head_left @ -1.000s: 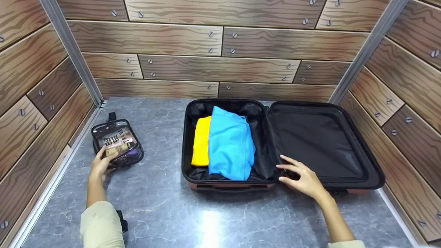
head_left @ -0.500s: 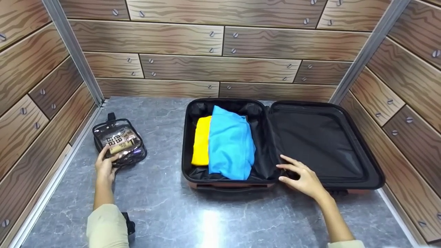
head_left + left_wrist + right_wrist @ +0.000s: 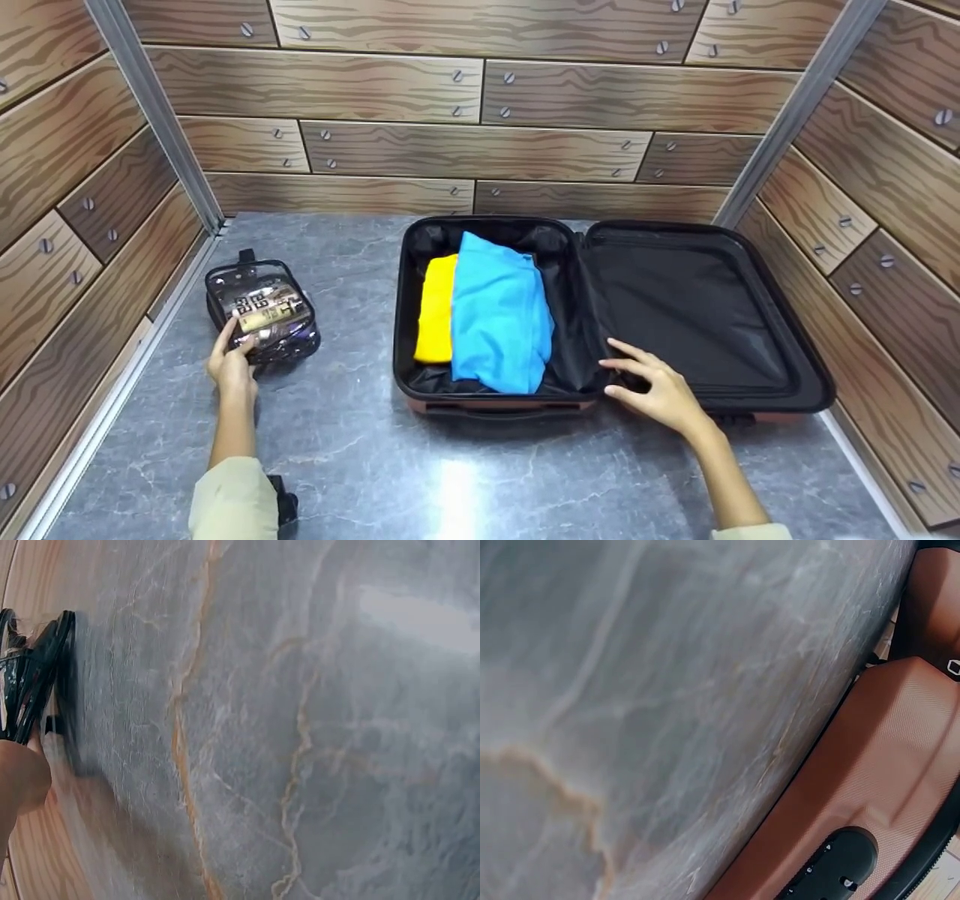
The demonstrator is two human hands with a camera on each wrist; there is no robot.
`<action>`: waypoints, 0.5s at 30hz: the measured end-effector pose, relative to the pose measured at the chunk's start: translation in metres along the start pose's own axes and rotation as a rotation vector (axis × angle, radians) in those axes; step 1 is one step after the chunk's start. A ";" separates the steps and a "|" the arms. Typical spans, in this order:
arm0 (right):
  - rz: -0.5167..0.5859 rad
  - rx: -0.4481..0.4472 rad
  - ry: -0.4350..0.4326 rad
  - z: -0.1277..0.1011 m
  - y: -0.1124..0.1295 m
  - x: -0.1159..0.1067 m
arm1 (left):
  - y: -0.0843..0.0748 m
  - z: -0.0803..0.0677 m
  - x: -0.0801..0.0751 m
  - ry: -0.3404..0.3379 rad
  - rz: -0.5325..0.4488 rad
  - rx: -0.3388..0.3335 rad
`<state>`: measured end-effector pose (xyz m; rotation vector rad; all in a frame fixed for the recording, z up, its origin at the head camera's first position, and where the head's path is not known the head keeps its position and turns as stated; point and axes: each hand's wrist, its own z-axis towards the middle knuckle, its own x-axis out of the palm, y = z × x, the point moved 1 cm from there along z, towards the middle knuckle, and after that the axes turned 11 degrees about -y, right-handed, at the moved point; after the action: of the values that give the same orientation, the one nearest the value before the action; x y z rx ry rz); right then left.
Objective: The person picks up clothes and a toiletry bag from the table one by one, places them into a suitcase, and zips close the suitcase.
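Note:
At the left of the head view, a clear toiletry bag with black trim [image 3: 262,315] holds a yellowish tube and other small items. My left hand [image 3: 234,371] grips its near left edge, index finger and thumb on top, the other fingers hidden. The left wrist view catches the same bag [image 3: 30,675] at its edge. An open suitcase [image 3: 401,315] lies flat, with a folded yellow cloth [image 3: 435,307] partly under a folded blue cloth [image 3: 499,315] in its left half. My right hand [image 3: 660,390], fingers spread and holding nothing, is over the near edge by the hinge.
The suitcase's lid half [image 3: 690,315] lies unfolded to the right. Its copper shell [image 3: 877,757] and black lock [image 3: 832,866] show in the right wrist view. Wood-patterned walls [image 3: 375,90] bound the grey marbled surface [image 3: 337,435] on the left, back and right.
The toiletry bag has shifted slightly to the right with my left hand, and its contents have settled differently. My right hand and the suitcase stay as they were.

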<state>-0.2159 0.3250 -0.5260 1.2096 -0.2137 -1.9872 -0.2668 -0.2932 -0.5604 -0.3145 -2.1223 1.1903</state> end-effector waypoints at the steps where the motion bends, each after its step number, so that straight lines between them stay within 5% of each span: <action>1: -0.002 0.001 0.001 0.000 0.000 0.000 | 0.000 -0.001 0.000 0.002 -0.004 0.005; 15: -0.013 0.003 0.032 0.001 0.001 -0.001 | -0.006 -0.018 0.019 0.062 -0.045 0.038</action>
<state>-0.2160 0.3249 -0.5241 1.2461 -0.1930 -1.9781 -0.2682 -0.2755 -0.5409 -0.2813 -2.0407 1.1794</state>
